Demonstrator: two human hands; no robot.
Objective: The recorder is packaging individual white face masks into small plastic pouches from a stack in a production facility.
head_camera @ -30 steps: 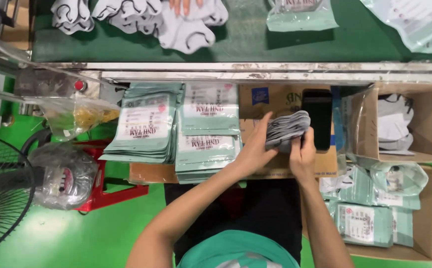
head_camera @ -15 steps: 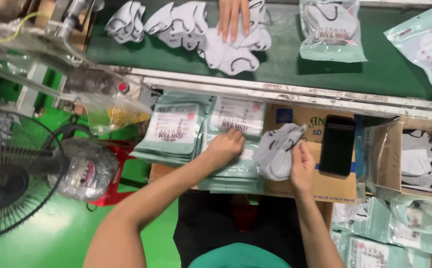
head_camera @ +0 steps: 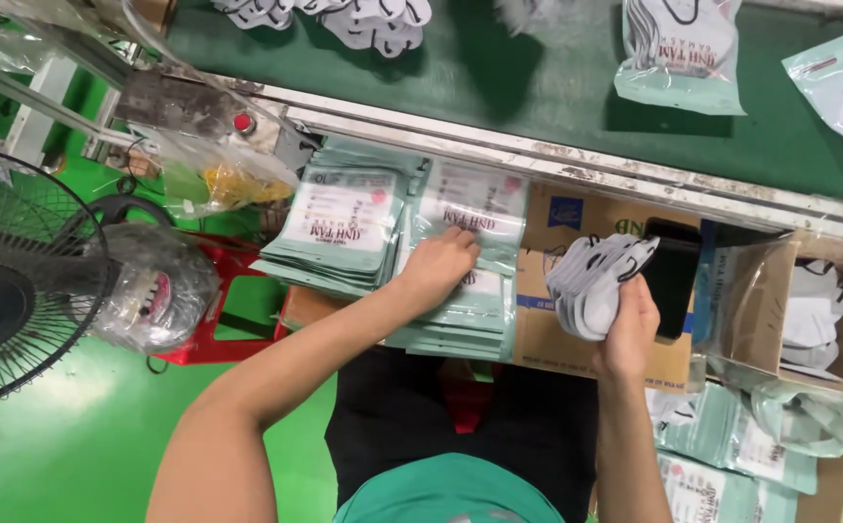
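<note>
Fan: a black fan (head_camera: 0, 291) stands at the far left, over the green floor.
Left stack: a pile of flat green pouches (head_camera: 339, 228) lies left of my left hand, with its long side running away from me.
My left arm: it comes up from the bottom left, stretched out long toward the belt.
My left hand: my left hand (head_camera: 438, 266) lies palm down on the middle stack of pouches (head_camera: 470, 252). My fingers are bent and press on the top pouch. It is not shut around anything.
Middle stack: its long side also runs away from me, and the top end points at the green belt (head_camera: 557, 87).
Box: a brown cardboard box (head_camera: 557, 334) lies under the pouches and between my hands.
My right arm: it comes straight up from the bottom.
My right hand: my right hand (head_camera: 625, 324) is closed around a bunch of white masks (head_camera: 591, 281) from below.
Masks: they stand tall in my fist, tips pointing up and a bit right, just above the box, beside a black phone (head_camera: 673, 281).
</note>
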